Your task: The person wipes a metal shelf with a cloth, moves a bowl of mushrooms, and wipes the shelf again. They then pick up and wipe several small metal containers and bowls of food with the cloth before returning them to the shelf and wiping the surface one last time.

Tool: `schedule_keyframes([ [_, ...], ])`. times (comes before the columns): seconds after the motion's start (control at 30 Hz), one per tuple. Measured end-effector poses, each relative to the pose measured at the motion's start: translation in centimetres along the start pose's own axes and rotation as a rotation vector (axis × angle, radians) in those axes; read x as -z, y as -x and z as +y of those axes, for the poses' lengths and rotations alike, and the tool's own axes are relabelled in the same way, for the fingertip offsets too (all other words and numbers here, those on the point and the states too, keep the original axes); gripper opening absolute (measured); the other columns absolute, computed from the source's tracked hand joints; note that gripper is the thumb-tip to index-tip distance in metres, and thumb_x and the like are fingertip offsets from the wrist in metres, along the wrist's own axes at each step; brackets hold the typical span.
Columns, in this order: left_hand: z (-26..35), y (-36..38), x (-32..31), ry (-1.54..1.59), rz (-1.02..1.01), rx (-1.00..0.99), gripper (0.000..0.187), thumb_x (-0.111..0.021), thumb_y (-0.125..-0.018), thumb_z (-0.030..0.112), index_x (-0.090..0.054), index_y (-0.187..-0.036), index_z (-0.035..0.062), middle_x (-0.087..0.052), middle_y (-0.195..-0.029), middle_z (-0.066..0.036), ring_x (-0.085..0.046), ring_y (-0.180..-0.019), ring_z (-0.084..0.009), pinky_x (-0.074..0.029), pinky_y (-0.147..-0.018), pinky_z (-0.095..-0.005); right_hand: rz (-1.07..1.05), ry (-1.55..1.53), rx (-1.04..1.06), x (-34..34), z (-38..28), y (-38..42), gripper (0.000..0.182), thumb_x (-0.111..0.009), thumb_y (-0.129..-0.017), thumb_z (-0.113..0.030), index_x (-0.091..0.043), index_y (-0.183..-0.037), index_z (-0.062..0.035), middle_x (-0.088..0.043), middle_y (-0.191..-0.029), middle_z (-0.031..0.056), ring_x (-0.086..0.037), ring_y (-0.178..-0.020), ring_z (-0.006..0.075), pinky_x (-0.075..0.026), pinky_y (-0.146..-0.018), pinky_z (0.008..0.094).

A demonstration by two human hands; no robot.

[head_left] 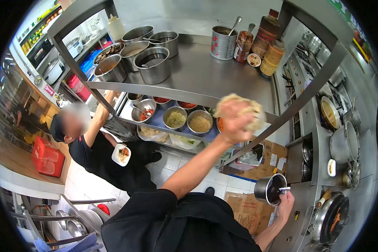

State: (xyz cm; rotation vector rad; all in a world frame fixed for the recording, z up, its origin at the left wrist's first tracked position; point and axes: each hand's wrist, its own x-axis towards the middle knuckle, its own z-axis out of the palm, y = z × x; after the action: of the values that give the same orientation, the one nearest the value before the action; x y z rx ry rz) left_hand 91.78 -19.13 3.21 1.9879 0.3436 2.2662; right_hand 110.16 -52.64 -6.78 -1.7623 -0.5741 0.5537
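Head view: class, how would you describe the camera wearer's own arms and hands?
Short black sleeves leave both forearms bare. The left hand and right hand wear no gloves; no watch shows on either wrist.

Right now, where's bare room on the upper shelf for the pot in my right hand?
Bare: upper shelf's middle, between the clustered pots and the large can, forward to the front edge. Your left hand, with a blurred pale clump, appears near the right front. Crowded: left end, pots; right end, can and jars; below, closely set bowls.
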Motion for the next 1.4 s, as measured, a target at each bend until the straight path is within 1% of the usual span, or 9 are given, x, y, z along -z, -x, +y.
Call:
schedule_keyframes([
  [0.17, 5.4, 2.5, -6.8, 0.370, -0.392, 0.040, 0.036, -0.067, -0.053, 0.015, -0.056, -0.086, 0.0080, -0.050, -0.106, -0.011, -0.045, -0.100, -0.0315, -0.031, -0.088, -0.0455, 0.017, -0.047, -0.119, 1.5, -0.9, 1.0, 0.008, -0.044, -0.073, 0.000, -0.052, -0.070, -0.0014, -0.046, -0.066, -0.0044, -0.039, -0.060, 0.0046, -0.034, -0.054, 0.0216],
  [0.4, 8.8, 1.7, -1.2, 0.558, -0.923, 0.348, 0.052, -0.065, -0.061, 0.021, -0.039, -0.103, 0.0049, -0.038, -0.116, -0.015, -0.035, -0.109, -0.0340, -0.027, -0.089, -0.0469, -0.006, 0.027, -0.087, 5.7, 2.7, 0.6, 0.009, -0.045, -0.074, 0.001, -0.053, -0.072, -0.0018, -0.047, -0.067, -0.0053, -0.039, -0.061, 0.0042, -0.032, -0.056, 0.0216],
  [0.57, 9.1, 6.1, 0.9, 0.239, -1.261, 0.112, 0.030, -0.061, -0.074, 0.019, -0.052, -0.101, 0.0101, -0.039, -0.121, -0.015, -0.033, -0.114, -0.0347, -0.026, -0.093, -0.0472, -0.085, 0.092, -0.125, 6.5, 3.3, 0.2, 0.008, -0.046, -0.075, 0.000, -0.054, -0.074, -0.0015, -0.046, -0.068, -0.0058, -0.041, -0.064, 0.0044, -0.034, -0.058, 0.0219],
  [0.73, 8.3, 11.2, 3.4, 0.283, -1.533, 0.618, 0.024, -0.055, -0.082, 0.012, -0.060, -0.105, 0.0100, -0.049, -0.116, -0.013, -0.039, -0.118, -0.0306, -0.031, -0.097, -0.0409, -0.058, 0.222, -0.111, 6.0, 2.9, 1.0, 0.010, -0.046, -0.076, -0.002, -0.055, -0.076, -0.0019, -0.051, -0.069, -0.0031, -0.046, -0.064, 0.0052, -0.040, -0.057, 0.0213],
  [1.03, 7.7, 10.4, 6.1, 0.887, -0.997, 1.532, 0.030, -0.040, -0.092, 0.009, -0.049, -0.120, 0.0026, -0.058, -0.108, -0.010, -0.059, -0.092, -0.0173, -0.049, -0.083, -0.0311, 0.082, 0.195, -0.211, 4.9, 3.5, 4.5, 0.011, -0.044, -0.078, -0.005, -0.054, -0.075, -0.0004, -0.053, -0.064, 0.0022, -0.052, -0.053, 0.0101, -0.045, -0.040, 0.0250],
  [1.1, 8.3, 8.0, 6.5, 1.145, -0.759, 1.595, 0.035, -0.042, -0.092, 0.015, -0.043, -0.125, 0.0021, -0.053, -0.116, -0.014, -0.058, -0.100, -0.0228, -0.048, -0.088, -0.0361, 0.059, 0.204, -0.189, 4.6, 3.2, 5.1, 0.012, -0.044, -0.078, -0.004, -0.053, -0.072, 0.0014, -0.053, -0.062, 0.0037, -0.052, -0.047, 0.0115, -0.047, -0.040, 0.0258],
  [1.17, 6.1, 11.5, 8.5, 1.529, -0.455, 1.767, 0.058, -0.037, -0.092, 0.045, -0.034, -0.134, 0.0053, -0.047, -0.128, -0.015, -0.050, -0.114, -0.0299, -0.041, -0.097, -0.0464, 0.062, 0.191, -0.195, 4.6, 2.8, 5.9, 0.012, -0.043, -0.078, -0.002, -0.053, -0.071, 0.0020, -0.054, -0.061, 0.0050, -0.052, -0.045, 0.0126, -0.046, -0.040, 0.0257],
  [1.3, 6.1, 21.8, 9.7, 1.581, 0.208, 2.048, 0.062, -0.036, -0.089, 0.054, -0.041, -0.132, 0.0101, -0.048, -0.130, -0.011, -0.046, -0.118, -0.0297, -0.035, -0.100, -0.0481, 0.092, 0.144, -0.220, 4.3, 3.8, 7.1, 0.012, -0.043, -0.078, -0.002, -0.053, -0.071, 0.0009, -0.055, -0.062, 0.0046, -0.053, -0.047, 0.0121, -0.045, -0.039, 0.0252],
  [1.4, 4.2, 28.1, 10.0, 2.075, 0.100, 1.808, 0.061, -0.040, -0.087, 0.054, -0.044, -0.129, 0.0092, -0.050, -0.127, -0.010, -0.047, -0.117, -0.0290, -0.033, -0.102, -0.0472, 0.073, 0.123, -0.253, 4.1, 4.6, 7.0, 0.012, -0.044, -0.078, -0.002, -0.053, -0.071, 0.0006, -0.055, -0.063, 0.0046, -0.053, -0.048, 0.0117, -0.046, -0.039, 0.0254],
])
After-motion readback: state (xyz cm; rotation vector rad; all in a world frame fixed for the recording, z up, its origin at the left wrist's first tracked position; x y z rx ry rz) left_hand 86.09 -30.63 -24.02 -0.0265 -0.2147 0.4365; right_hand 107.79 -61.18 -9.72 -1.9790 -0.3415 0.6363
